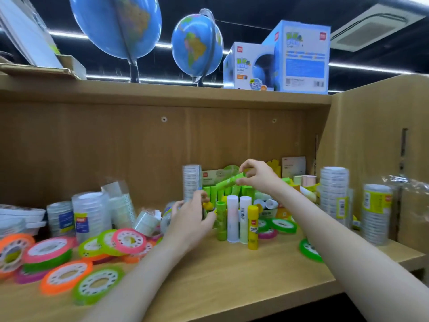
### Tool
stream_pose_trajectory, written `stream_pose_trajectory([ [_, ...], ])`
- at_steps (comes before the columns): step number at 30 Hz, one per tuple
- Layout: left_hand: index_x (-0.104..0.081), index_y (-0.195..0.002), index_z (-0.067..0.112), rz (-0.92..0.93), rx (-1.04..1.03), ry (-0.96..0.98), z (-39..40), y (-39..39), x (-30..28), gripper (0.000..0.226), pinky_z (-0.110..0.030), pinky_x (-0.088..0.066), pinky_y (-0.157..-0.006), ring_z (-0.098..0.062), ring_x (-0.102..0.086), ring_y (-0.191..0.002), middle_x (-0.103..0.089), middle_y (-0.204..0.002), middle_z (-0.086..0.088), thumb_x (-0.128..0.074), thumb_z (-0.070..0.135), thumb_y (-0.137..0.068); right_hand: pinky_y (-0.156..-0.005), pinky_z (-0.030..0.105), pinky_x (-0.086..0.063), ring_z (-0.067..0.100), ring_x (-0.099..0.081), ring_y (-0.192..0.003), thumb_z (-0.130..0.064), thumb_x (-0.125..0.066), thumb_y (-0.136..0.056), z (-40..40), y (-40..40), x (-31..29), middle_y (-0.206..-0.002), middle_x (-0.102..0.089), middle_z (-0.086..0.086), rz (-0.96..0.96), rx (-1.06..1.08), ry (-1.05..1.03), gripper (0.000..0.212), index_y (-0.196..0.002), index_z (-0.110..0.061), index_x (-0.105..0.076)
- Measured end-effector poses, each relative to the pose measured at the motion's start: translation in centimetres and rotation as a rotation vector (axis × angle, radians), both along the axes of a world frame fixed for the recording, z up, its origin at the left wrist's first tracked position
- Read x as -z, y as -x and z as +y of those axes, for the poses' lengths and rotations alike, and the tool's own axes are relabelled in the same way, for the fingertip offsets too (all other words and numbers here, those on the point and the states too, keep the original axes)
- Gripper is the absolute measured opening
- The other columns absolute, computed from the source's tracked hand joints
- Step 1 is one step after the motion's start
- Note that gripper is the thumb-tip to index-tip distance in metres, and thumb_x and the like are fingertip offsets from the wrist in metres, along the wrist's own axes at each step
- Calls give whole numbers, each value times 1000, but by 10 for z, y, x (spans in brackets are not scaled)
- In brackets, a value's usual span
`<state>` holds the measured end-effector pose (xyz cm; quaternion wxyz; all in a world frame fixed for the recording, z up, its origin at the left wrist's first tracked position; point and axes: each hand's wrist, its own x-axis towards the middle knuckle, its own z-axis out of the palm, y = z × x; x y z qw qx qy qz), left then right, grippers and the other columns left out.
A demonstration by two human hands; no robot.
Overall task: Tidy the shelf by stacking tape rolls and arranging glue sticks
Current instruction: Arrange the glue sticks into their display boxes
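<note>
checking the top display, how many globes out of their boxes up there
2. A large globe stands at the left of the top shelf, and a smaller globe stands right of it, beside the boxes. Any more inside those boxes would be hidden.

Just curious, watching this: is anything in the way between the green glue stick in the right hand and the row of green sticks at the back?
Nothing visible blocks it. The right hand pinches the green glue stick tilted just above the row of green sticks. The taller upright sticks stand nearer the front edge, not between them.
</note>
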<state>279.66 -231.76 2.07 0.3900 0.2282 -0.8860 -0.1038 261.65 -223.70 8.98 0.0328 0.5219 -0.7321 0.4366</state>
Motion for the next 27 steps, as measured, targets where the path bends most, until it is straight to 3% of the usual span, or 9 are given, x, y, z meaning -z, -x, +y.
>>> stream_pose_trajectory([
  [5,-39,-126,20,-5,2,33,-2,1,3,35,-28,-15,-106,-13,-44,-120,-54,-122,4,-44,26,-91,-73,24,-41,14,-55,-86,-17,-71,-81,-17,1,7,-96,-62,0,183,-47,-151,19,-98,-13,-65],
  [8,-39,-127,20,3,6,39,-1,2,2,37,-29,-16,-106,-13,-43,-121,-52,-126,3,-45,25,-91,-78,27,-44,15,-58,-91,-21,-68,-84,-8,4,4,-101,-66,3,158,-14,-87,18,-100,-13,-66],
  [14,-42,-127,17,13,31,13,7,-1,0,42,-30,-18,-105,-16,-46,-119,-56,-122,0,-39,31,-88,-84,38,-51,17,-60,-88,-19,-59,-88,48,-7,2,-88,-65,0,103,100,71,6,-89,-20,-65],
  [17,-44,-128,16,36,45,32,14,-2,-1,60,-29,-20,-102,-19,-47,-118,-57,-119,-1,-31,36,-73,-84,31,-48,16,-60,-92,-13,-53,-90,91,-22,11,-96,-66,2,229,157,-41,15,-96,-17,-66],
  [21,-46,-129,14,69,55,106,23,-2,3,63,-29,-21,-100,-19,-45,-120,-54,-126,-1,-30,37,-73,-83,30,-45,20,-60,-99,-8,-46,-92,140,-37,44,-105,-68,5,444,224,-217,25,-103,-13,-68],
  [24,-50,-124,14,83,75,178,31,-3,6,70,-30,-25,-95,-21,-46,-116,-53,-125,-1,-21,45,-69,-85,36,-45,23,-57,-103,-16,-45,-94,162,-36,71,-109,-64,7,511,312,-298,24,-107,-13,-66],
  [27,-55,-118,13,132,95,164,38,-6,8,67,-33,-29,-93,-23,-45,-111,-55,-119,-3,-23,44,-68,-94,30,-37,21,-44,-108,-28,-40,-98,168,-37,100,-124,-52,0,548,356,-401,34,-128,-20,-53],
])
